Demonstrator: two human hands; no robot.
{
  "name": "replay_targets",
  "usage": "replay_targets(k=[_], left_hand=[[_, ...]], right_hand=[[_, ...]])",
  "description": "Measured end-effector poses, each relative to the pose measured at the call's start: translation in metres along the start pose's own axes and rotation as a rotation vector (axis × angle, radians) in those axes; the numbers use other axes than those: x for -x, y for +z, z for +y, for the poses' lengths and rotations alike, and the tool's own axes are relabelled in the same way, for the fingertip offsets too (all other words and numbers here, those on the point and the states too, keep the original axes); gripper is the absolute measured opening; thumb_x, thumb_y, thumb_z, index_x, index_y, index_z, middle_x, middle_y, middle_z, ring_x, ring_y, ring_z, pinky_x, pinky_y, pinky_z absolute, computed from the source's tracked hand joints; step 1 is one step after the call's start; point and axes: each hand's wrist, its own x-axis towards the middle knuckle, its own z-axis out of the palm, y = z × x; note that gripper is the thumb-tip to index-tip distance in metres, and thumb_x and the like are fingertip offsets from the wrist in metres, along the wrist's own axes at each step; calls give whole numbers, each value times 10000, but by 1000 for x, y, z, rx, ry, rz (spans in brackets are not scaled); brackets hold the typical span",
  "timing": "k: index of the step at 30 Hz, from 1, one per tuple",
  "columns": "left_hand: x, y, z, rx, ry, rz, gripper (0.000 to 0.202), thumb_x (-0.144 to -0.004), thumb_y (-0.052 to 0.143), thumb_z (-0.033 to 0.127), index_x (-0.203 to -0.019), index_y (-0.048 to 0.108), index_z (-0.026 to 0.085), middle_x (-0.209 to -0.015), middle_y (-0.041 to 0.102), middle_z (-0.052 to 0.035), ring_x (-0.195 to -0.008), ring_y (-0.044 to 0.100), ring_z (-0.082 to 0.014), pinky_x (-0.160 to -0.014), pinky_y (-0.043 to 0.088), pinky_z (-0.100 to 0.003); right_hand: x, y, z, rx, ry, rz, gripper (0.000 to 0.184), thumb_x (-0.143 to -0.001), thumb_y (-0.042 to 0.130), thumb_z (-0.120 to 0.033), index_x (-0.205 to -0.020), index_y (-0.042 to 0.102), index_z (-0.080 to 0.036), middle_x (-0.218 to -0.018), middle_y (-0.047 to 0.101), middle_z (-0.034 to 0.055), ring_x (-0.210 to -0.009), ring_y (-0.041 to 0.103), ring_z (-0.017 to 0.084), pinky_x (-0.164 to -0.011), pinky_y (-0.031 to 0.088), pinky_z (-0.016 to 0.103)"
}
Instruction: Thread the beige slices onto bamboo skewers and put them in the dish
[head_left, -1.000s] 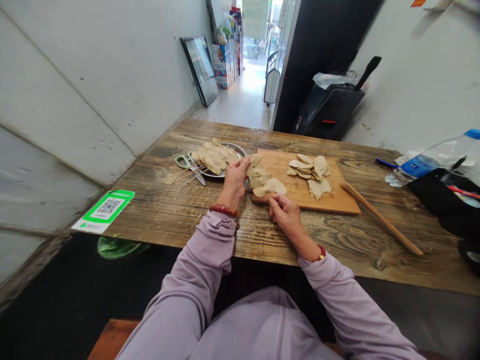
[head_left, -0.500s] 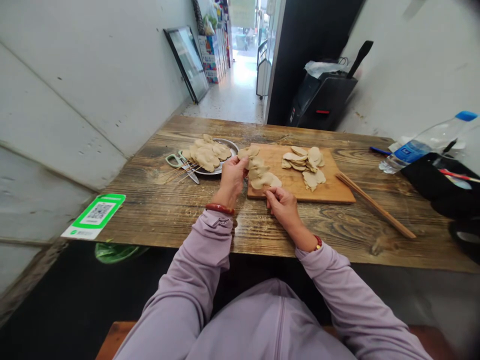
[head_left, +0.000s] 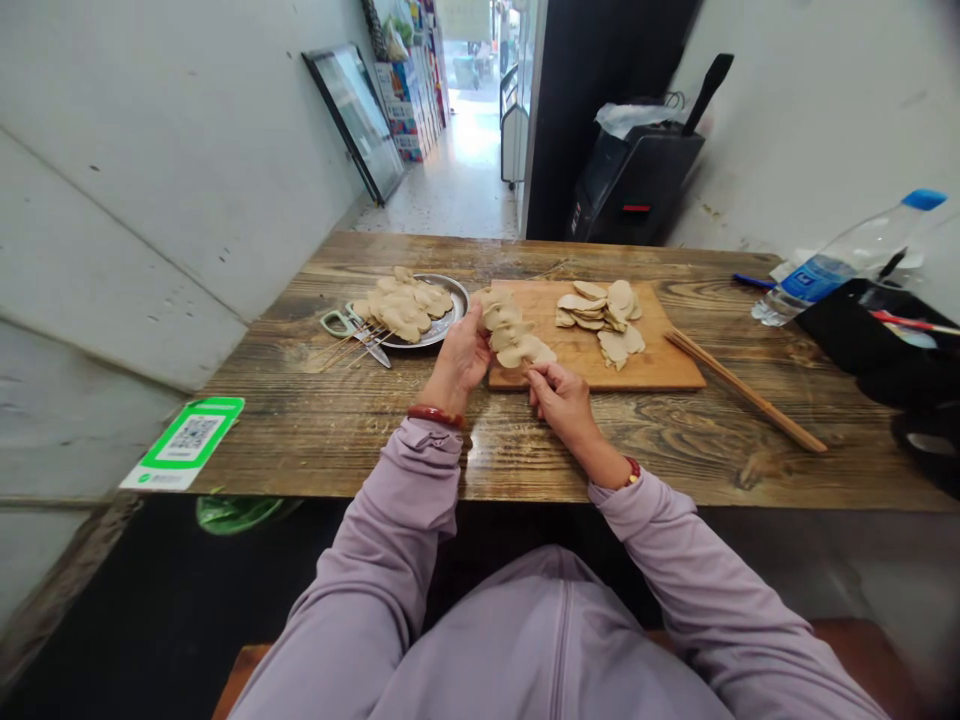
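Slices [head_left: 516,340]; QR card [head_left: 184,444], apparently captioned

Ahead of me, the view narrowed to a bright doorway [head_left: 471,75].
On my left stood a scuffed pale wall [head_left: 165,130], on my right another white wall [head_left: 832,140]. A grained wooden table [head_left: 300,430] stretched before me, and beyond it daylight gleamed on the speckled floor [head_left: 476,165]. A framed glass pane [head_left: 358,120] leaned at the left, across from a tall black partition [head_left: 600,60].
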Motion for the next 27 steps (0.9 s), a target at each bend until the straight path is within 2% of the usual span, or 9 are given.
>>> replay_targets(k=[4,8,10,13,15,17,20,23,27], left_hand=[[3,3,-4,-26,-69,-62,217,-894,744,397,-877,700,186,-824,757,-44,-766,728,-178,-668,588,-274],[3,1,-1,-42,-57,-54,202,-888,750,394,-863,702,199,-814,755,-47,-779,733,-192,-646,588,-278],[2,0,2,-53,-49,-46,225,-882,752,416,-879,702,197,-813,757,-56,-814,746,-213,-654,594,-296],[3,-1,6,-71,-38,-64,278,-877,746,465,-920,703,194,-823,761,-68,-861,755,-241,-661,601,-322],[3,0,7,-85,-30,-85,306,-876,741,491,-930,704,192,-826,759,-68,-862,754,-239,-655,595,-311],[4,0,7,-93,-7,-94,314,-882,731,500,-931,704,191,-826,755,-60,-826,747,-212,-644,578,-279],[4,-2,7,-122,34,-70,310,-884,727,492,-926,704,186,-810,741,-40,-701,710,-148,-619,544,-233],[6,-5,5,-243,61,-56,321,-850,760,474,-895,701,161,-813,734,-43,-639,678,-111,-646,538,-225],[13,0,-3,-504,197,-104,288,-786,809,412,-811,694,149,-765,716,-31,-611,645,-99,-632,498,-207]], right_hand=[[-1,1,3,-46,16,-2,359,-889,580,-553,-847,664,-206,-525,590,-52,-368,470,89,-415,371,215],[-1,1,7,-49,46,-52,387,-881,594,-573,-896,690,-198,-556,626,-41,-380,517,97,-413,389,212],[-1,1,8,-20,27,-89,355,-884,605,-536,-920,715,-200,-588,652,-32,-416,556,107,-449,426,219],[-1,0,7,64,-62,-79,260,-864,642,-456,-871,743,-217,-698,719,8,-594,650,151,-577,501,253],[-1,-1,5,84,-110,-60,223,-840,664,-430,-815,746,-223,-758,743,29,-700,671,179,-656,519,279],[-1,-1,4,49,-115,-45,236,-836,664,-438,-798,745,-220,-745,731,30,-702,657,181,-665,510,285],[-4,-1,4,-26,-62,19,306,-844,651,-501,-822,743,-210,-640,647,1,-602,592,161,-570,456,264],[-10,-1,5,-89,-16,144,347,-841,644,-544,-835,730,-208,-556,555,-37,-511,513,138,-504,402,248],[-20,-5,5,-151,-30,296,327,-829,655,-514,-852,727,-196,-589,600,-34,-495,530,128,-509,415,243]])
